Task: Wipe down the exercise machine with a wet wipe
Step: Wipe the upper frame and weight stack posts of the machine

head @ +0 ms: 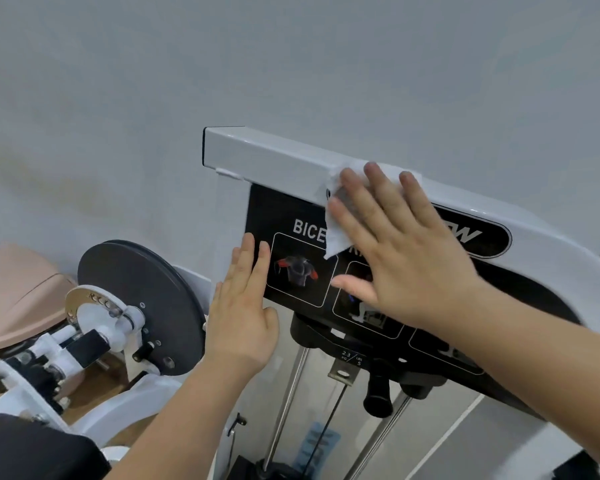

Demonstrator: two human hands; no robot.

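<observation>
The exercise machine has a white top beam (pixel 274 155) above a black instruction panel (pixel 291 216) with muscle pictures. My right hand (pixel 395 244) lies flat with straight, spread fingers, pressing a white wet wipe (pixel 338 237) against the beam's front edge and the panel's top. A corner of the wipe hangs down below my fingers. My left hand (pixel 243 306) rests flat with straight fingers on the panel's left edge and the white upright beside it, holding nothing.
A dark round pulley disc (pixel 142 306) with white brackets stands to the left, next to a beige seat pad (pixel 18 292). Below the panel run chrome guide rods (pixel 288 403), a cable and a black weight-stack fitting (pixel 378 393). A pale wall rises behind.
</observation>
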